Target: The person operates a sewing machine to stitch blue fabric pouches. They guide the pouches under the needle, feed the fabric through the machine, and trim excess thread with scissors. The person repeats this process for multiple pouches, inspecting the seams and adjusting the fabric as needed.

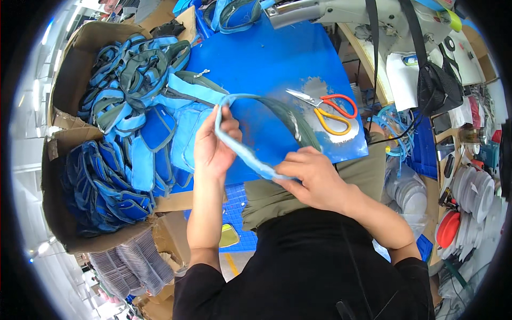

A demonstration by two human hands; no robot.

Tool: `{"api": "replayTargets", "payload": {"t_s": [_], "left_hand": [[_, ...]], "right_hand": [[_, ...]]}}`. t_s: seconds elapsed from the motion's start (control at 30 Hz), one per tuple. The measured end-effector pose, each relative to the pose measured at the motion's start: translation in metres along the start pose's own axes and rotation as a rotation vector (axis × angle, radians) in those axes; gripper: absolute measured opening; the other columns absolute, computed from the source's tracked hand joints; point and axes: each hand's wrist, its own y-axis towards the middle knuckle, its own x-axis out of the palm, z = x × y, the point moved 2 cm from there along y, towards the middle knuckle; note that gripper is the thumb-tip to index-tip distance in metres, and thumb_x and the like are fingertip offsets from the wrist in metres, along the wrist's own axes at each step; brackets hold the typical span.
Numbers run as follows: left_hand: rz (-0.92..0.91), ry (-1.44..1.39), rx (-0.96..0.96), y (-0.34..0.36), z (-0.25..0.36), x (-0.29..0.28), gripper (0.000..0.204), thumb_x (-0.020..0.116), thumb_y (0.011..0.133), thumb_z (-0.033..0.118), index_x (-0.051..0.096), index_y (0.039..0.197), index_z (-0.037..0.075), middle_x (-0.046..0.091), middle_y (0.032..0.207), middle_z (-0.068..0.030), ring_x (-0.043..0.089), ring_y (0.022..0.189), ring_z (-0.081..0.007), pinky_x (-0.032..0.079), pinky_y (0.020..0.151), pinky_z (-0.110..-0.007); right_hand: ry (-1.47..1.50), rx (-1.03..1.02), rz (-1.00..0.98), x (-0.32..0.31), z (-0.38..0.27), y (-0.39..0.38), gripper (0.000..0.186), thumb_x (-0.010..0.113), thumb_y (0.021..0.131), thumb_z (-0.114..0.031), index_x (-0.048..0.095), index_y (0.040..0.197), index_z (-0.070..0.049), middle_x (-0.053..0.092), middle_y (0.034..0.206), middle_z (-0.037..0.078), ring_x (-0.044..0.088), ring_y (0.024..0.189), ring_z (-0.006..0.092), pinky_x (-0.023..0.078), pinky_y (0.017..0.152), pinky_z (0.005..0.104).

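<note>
A looped fabric band point(241, 153), light blue on its near side and dark green on its far side, is held up in both hands over the near part of a blue surface point(256, 58). The left hand point(217, 140) has its fingers curled inward, pinching the blue side against the thumb. The right hand point(317, 178) has its fingers drawn together, gripping the lower part of the loop between thumb and forefinger. Just beyond the band, scissors point(316, 102) with one red and one yellow handle lie with their blades slightly apart, partly over a worn grey patch of the surface. Left of the left hand, flat light-blue fabric pieces point(188, 133) lie in a heap. Farther left, an upper cardboard box point(74, 53) holds a tangle of blue and green straps point(141, 74), and a lower cardboard box point(101, 243) holds dark-blue pieces point(114, 189). A pale sewing machine point(304, 13) stands at the far edge
</note>
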Motion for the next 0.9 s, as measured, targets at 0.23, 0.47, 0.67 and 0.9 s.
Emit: {"api": "replayTargets", "payload": {"t_s": [0.23,0.47,0.67,0.9], "left_hand": [[0.021,-0.037,0.265,0.012,0.031,-0.003,0.034,0.054,0.104,0.01,0.059,0.136,0.002,0.071,0.126,-0.0084,0.071,0.11,-0.0186,0.059,0.094,-0.036],[-0.009,0.224,0.47,-0.008,0.028,0.012,0.028,0.054,0.105,0.012,0.061,0.131,0.003,0.068,0.131,-0.0088,0.063,0.127,-0.0222,0.054,0.106,-0.043],[0.094,0.349,0.603,-0.015,0.029,0.02,0.033,0.057,0.103,0.012,0.059,0.134,-0.001,0.063,0.138,-0.0144,0.056,0.135,-0.0271,0.046,0.116,-0.046],[0.117,0.225,0.559,-0.026,0.042,0.018,0.033,0.06,0.101,0.01,0.061,0.131,-0.002,0.064,0.136,-0.0159,0.057,0.133,-0.0253,0.048,0.113,-0.042]], "right_hand": [[-0.098,-0.134,-0.023,-0.012,-0.017,-0.013,0.009,0.071,0.088,-0.011,0.07,0.096,-0.009,0.064,0.087,0.004,0.064,0.086,0.0247,0.043,0.098,0.0466],[0.014,0.18,0.12,-0.015,0.006,-0.027,0.014,0.076,0.087,-0.019,0.073,0.099,-0.012,0.07,0.087,0.004,0.068,0.09,0.0249,0.039,0.103,0.0474],[-0.104,0.019,0.096,-0.021,0.005,-0.034,0.012,0.078,0.078,-0.012,0.07,0.087,-0.01,0.066,0.126,0.009,0.061,0.117,0.0282,0.036,0.104,0.0482],[-0.2,0.053,0.193,-0.025,0.017,-0.037,0.015,0.079,0.077,-0.014,0.066,0.083,-0.007,0.063,0.13,0.012,0.056,0.126,0.0326,0.037,0.102,0.0461]]}}
